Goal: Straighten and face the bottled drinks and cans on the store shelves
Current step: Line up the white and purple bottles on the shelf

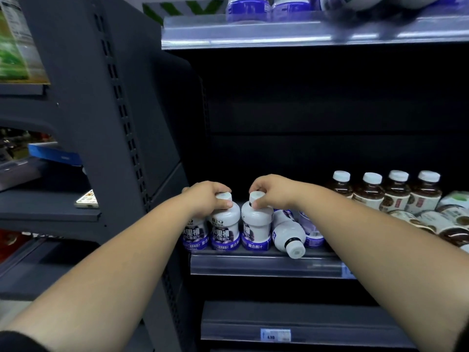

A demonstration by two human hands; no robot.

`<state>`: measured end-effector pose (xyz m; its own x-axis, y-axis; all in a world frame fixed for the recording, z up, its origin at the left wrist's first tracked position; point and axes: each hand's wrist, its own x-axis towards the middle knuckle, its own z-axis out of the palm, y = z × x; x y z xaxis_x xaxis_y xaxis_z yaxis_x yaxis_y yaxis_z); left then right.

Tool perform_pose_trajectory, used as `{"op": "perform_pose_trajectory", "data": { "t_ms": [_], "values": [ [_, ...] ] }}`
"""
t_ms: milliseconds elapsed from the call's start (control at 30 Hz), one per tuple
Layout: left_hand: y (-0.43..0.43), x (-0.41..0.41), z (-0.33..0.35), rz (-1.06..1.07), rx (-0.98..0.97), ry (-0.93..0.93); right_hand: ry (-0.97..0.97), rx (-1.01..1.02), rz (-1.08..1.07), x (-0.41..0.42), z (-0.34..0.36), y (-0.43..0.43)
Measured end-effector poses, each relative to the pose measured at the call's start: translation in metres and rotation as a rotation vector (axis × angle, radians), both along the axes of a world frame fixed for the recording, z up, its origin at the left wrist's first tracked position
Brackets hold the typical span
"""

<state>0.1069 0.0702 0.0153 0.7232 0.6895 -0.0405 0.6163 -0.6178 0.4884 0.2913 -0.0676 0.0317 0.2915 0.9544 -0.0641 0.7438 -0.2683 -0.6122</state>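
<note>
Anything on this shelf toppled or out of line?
Yes. One white bottle lies on its side, cap toward the shelf front, just right of the upright bottle the right hand grips. At far right, several brown-drink bottles lie toppled before the standing row.

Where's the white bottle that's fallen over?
In the head view, the fallen bottle lies at the front edge of the middle shelf, cap toward the camera, right of the upright bottle gripped by the right hand.

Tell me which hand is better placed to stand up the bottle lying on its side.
Right. The right hand pinches the cap of the upright bottle directly beside the fallen bottle. The left hand grips a second upright bottle farther left and would probably have to cross the right arm.
</note>
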Motion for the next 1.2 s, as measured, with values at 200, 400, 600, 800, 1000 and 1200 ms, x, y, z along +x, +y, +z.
{"op": "perform_pose_trajectory", "data": {
  "t_ms": [200, 400, 600, 800, 1000, 1200],
  "values": [
    [0.009, 0.000, 0.000, -0.035, -0.038, 0.023, 0.084, 0.025, -0.011, 0.002, 0.000, 0.001],
    [0.001, -0.009, 0.012, -0.110, -0.099, -0.083, 0.016, -0.034, 0.032, -0.001, 0.008, 0.005],
    [0.002, -0.008, 0.008, -0.067, -0.062, -0.144, 0.041, -0.012, 0.014, 0.000, 0.004, 0.004],
    [-0.008, 0.003, 0.012, -0.125, 0.032, -0.150, 0.032, -0.027, -0.002, 0.000, 0.007, -0.018],
    [-0.044, 0.040, 0.014, -0.300, 0.133, -0.157, 0.018, 0.004, -0.040, 0.011, 0.003, -0.074],
    [-0.066, 0.059, 0.006, -0.335, 0.127, -0.130, -0.032, -0.148, -0.103, 0.020, -0.027, -0.118]
  ]
}}
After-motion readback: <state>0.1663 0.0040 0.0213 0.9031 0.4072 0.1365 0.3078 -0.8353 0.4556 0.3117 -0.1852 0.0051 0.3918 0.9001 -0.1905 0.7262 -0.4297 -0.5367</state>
